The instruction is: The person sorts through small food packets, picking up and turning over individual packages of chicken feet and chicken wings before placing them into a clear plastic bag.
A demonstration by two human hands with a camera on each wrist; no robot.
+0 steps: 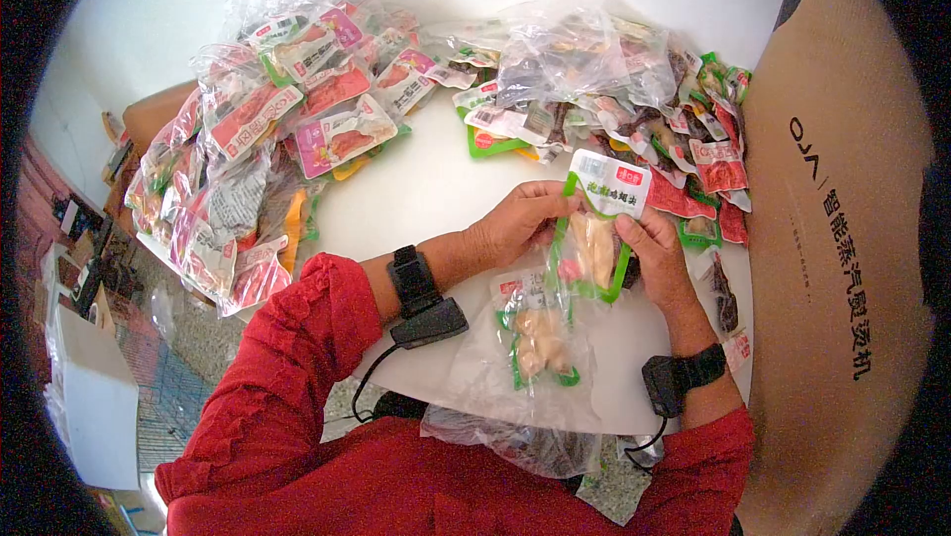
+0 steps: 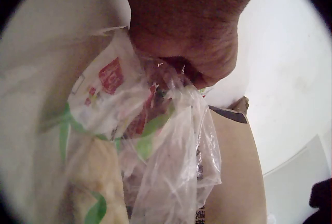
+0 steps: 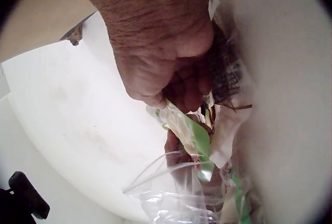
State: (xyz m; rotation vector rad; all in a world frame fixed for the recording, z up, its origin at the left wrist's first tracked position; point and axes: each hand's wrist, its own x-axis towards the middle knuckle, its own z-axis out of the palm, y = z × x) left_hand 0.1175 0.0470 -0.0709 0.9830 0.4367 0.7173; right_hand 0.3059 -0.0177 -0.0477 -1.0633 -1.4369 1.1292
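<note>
Above the table's front part, my right hand pinches the side edge of a white-and-green snack packet with pale pieces behind its clear window. My left hand grips the gathered top of a clear plastic bag, close against the packet's left edge; its fingertips are partly hidden. Lower in that bag sits another green-edged packet of pale pieces. In the right wrist view, the packet stands edge-on between the fingers, over the bag's loose film.
A heap of bagged snack packets covers the table's left side. Loose packets and more clear bags pile up at the back right. A tall cardboard box stands along the right edge. Crumpled clear plastic lies at the front edge.
</note>
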